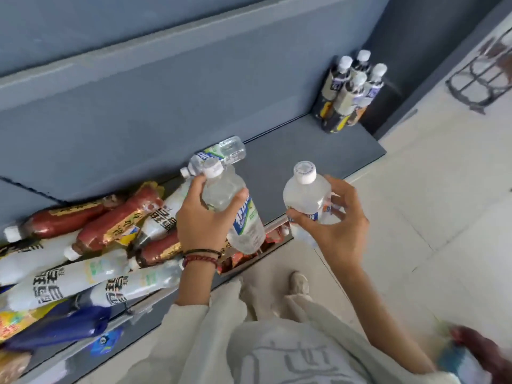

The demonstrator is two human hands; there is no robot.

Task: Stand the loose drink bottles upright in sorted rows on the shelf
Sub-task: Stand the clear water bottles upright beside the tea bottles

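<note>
Red and white loose bottles (91, 245) heaped lying down, far left of shelf (291, 159). Left hand (205, 217) gripping clear bottle (235, 212); right hand (336, 223) gripping second clear bottle (307, 195). Mid-carry; next: both stood upright beside standing group (350, 90).

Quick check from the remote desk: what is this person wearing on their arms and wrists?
Both forearms are bare, with pale cream sleeves pushed up near the elbows. The left hand has two cord bracelets at the wrist, a thin dark one above a braided reddish one. The right hand shows no bracelet, watch or ring. No gloves on either.
</note>
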